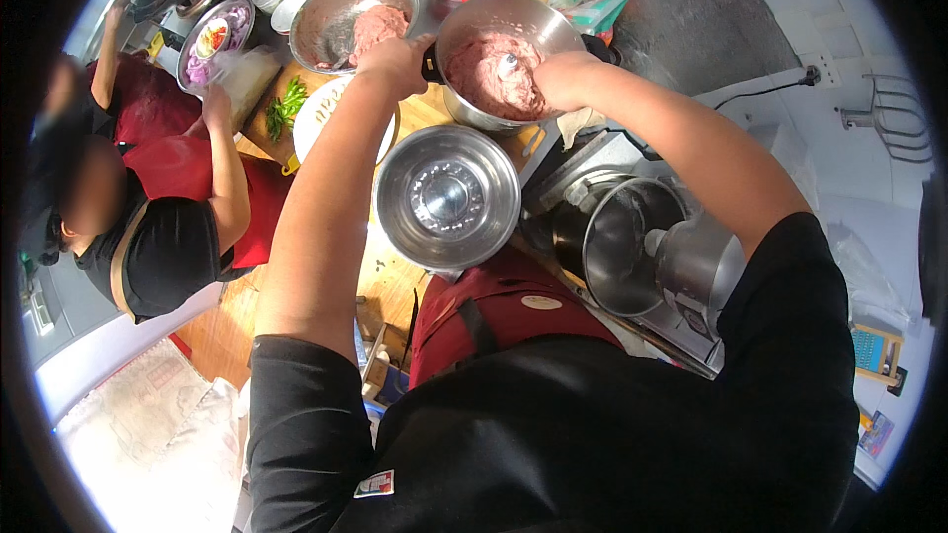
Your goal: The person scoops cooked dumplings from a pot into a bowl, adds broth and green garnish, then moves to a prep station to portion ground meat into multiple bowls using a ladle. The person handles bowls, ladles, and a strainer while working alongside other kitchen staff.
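Observation:
A deep stainless steel processor bowl holds pink minced meat around a metal centre post. At the bowl's left side, my left hand grips its black handle. My right hand reaches over the right rim into the mince, where its fingers are hidden. Behind my left hand, a wide steel mixing bowl contains a lump of the same mince. Nearer my body stands a steel bowl with wet-looking spots inside.
A white plate and green leaves lie left on a wooden board. A co-worker's hand is by a plastic bag and a bowl of purple onion pieces. Right sits a large steel pot.

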